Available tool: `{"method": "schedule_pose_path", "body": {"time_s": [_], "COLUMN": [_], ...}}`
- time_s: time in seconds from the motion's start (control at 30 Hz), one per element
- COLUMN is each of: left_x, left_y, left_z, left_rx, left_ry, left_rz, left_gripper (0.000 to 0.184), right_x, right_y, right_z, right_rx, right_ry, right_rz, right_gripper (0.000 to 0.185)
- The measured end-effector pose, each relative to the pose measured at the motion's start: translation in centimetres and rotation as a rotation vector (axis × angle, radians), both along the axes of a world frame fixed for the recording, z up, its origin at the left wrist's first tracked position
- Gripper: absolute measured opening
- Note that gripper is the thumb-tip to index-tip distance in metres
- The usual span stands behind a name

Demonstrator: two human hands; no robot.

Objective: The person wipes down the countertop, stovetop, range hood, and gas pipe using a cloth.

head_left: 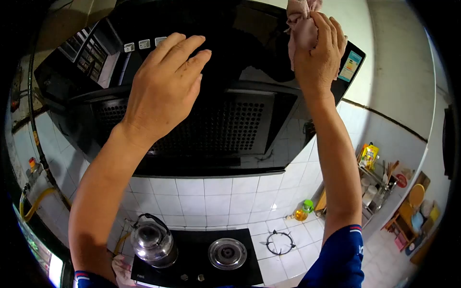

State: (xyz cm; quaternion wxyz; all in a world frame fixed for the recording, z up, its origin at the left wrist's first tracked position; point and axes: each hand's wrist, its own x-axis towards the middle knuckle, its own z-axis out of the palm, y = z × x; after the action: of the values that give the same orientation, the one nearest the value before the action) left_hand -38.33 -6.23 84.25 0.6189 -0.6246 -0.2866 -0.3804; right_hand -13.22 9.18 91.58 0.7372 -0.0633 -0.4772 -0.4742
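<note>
Grip of the right hand (318, 57) is closed around a crumpled pale-pink cloth (297, 15), between one and two o'clock in the view, before the upper right part of a glossy black range hood (230, 67). Toward ten o'clock, the left hand (161, 91) hangs before the hood, fingers bent and slightly apart. At seven o'clock, a shiny metal kettle (152, 244) with a black handle stands on a black glass hob (193, 240); a green-capped bottle of amber liquid (302, 214) sits on the white-tiled surface (293, 263) between four and five.
</note>
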Motion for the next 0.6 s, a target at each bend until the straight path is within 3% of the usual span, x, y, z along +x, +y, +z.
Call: {"method": "schedule_pose_path", "body": {"time_s": [0.07,0.1,0.13,0.17,0.27,0.33,0.37,0.43,0.53,0.6], "left_x": [-0.3,-0.4,-0.4,-0.3,-0.2,-0.3,-0.3,-0.8,-0.8,-0.7], "left_y": [0.2,0.3,0.5,0.7,0.9,0.7,0.7,1.1,1.2,1.2], "left_z": [0.0,0.1,0.1,0.1,-0.2,-0.3,-0.4,-0.5,-0.6,-0.6], "left_rx": [-0.023,-0.024,-0.005,0.016,0.034,-0.004,0.002,-0.029,-0.023,-0.028], "left_ry": [0.009,0.02,0.019,0.017,0.002,-0.005,-0.003,-0.009,-0.008,-0.023], "left_rz": [0.117,0.116,0.168,0.217,0.228,0.226,0.229,0.226,0.226,0.217], "left_gripper": [0.037,0.037,0.033,0.03,0.033,0.033,0.033,0.044,0.046,0.046], "right_x": [-2.3,-4.4,-5.6,-8.7,-8.7,-5.5,-2.7,1.6,4.0,3.3], "right_y": [-0.1,-2.8,-4.0,-6.0,-7.5,-5.2,-3.5,-1.2,-0.5,-0.7], "right_z": [1.6,1.3,1.6,1.3,1.7,1.4,1.6,1.3,0.3,0.6], "right_rx": [0.182,0.131,-0.222,-0.171,-0.185,-0.105,0.104,0.135,0.039,0.083], "right_ry": [-0.027,-0.081,-0.355,-0.233,-0.279,-0.127,-0.196,-0.034,0.175,0.154], "right_rz": [-0.031,-0.064,-0.003,-0.207,-0.244,-0.286,-0.15,-0.15,-0.064,-0.128], "right_gripper": [0.036,0.033,0.051,0.056,0.063,0.059,0.031,0.033,0.033,0.031]}}
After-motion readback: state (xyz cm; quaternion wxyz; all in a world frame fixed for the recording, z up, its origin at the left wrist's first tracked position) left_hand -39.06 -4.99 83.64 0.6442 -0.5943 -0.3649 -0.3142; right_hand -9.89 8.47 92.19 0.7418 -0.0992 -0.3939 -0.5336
